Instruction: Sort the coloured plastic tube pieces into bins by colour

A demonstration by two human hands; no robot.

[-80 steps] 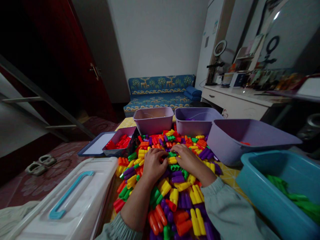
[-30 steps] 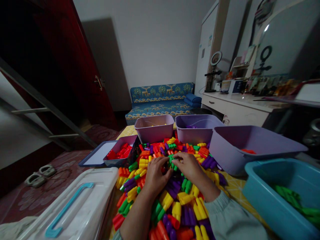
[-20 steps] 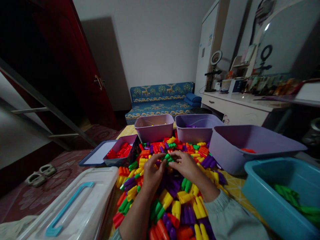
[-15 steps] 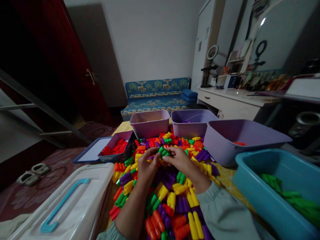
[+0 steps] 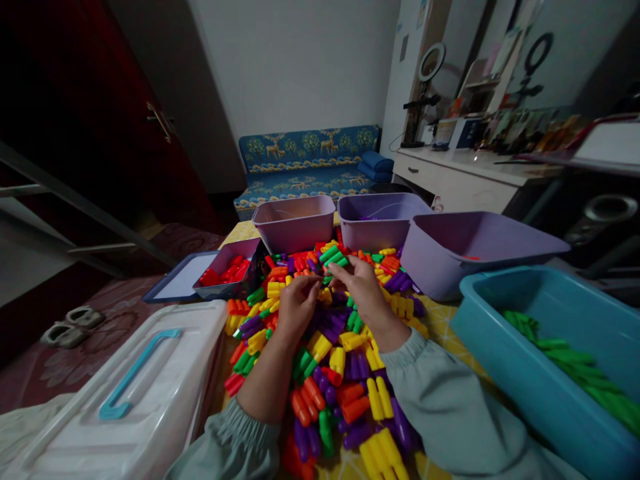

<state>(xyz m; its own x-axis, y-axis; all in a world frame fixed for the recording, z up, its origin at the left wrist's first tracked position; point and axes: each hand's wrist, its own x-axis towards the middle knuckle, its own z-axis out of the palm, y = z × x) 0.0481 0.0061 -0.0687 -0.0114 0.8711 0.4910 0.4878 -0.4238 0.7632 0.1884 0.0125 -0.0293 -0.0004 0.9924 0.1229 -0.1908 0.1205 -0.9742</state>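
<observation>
Right now the green blocks (image 5: 334,257) sit pinched in your right hand (image 5: 364,293) fingertips, long axis running left-to-right above the block pile (image 5: 325,353), while your left hand (image 5: 295,308), loosely curled and holding nothing, waits just beside them.

- A white lidded box (image 5: 125,393) lies left of the teal tub (image 5: 505,360).
- Far behind the tub, a blue patterned sofa (image 5: 305,160).
- Further left, what look like slippers (image 5: 67,325) on the floor.
</observation>
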